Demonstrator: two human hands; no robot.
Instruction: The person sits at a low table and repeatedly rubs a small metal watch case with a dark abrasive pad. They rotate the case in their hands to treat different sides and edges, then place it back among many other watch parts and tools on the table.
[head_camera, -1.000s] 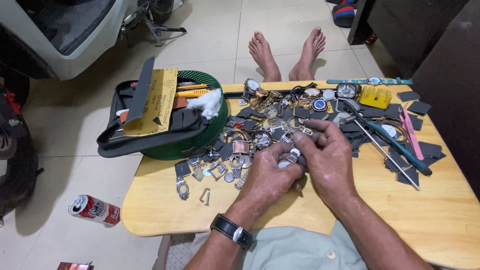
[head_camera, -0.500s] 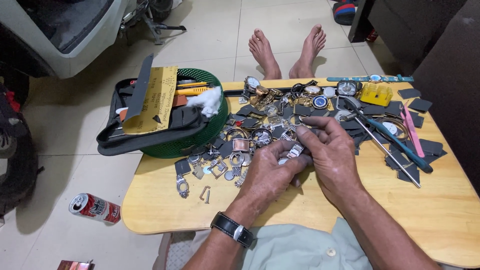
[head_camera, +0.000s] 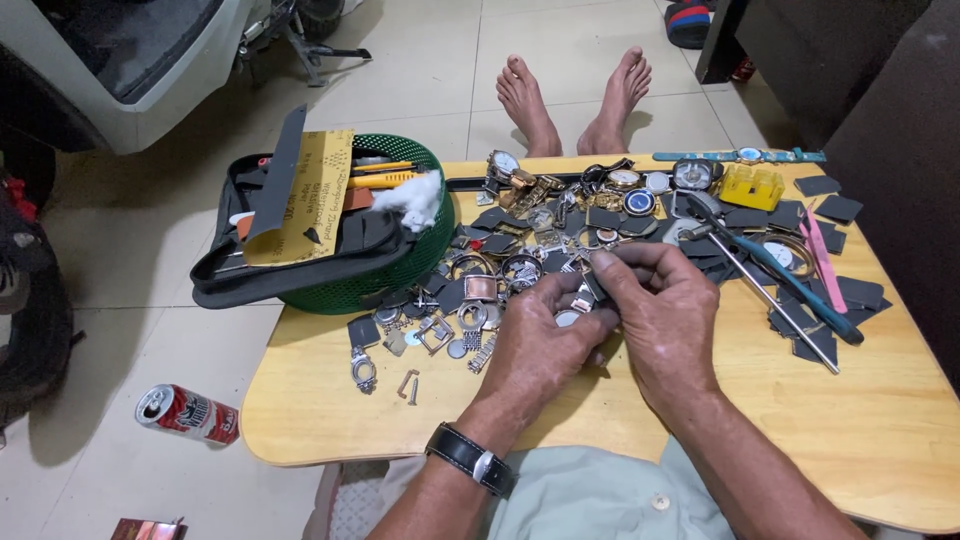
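Both of my hands meet over the middle of a low wooden table (head_camera: 880, 430). My left hand (head_camera: 540, 350), with a black wristwatch (head_camera: 470, 460) on the wrist, pinches a small silver metal watch part (head_camera: 583, 300) between its fingertips. My right hand (head_camera: 665, 310) grips the same small part from the right side. Just beyond my fingers lies a heap of watch cases, bands and dark flat pieces (head_camera: 520, 260). The part itself is mostly hidden by my fingers.
A green basket (head_camera: 400, 275) with a black pouch, a yellow ruler and white cloth stands at the table's left. Blue-handled pliers (head_camera: 790, 285), a pink tool and a yellow box (head_camera: 752, 186) lie at the right. A drink can (head_camera: 187, 413) lies on the floor. My bare feet (head_camera: 575, 95) rest beyond the table.
My hands have stayed together on the small part, shifting slightly while the fingers turn it. Nothing else on the table has moved.
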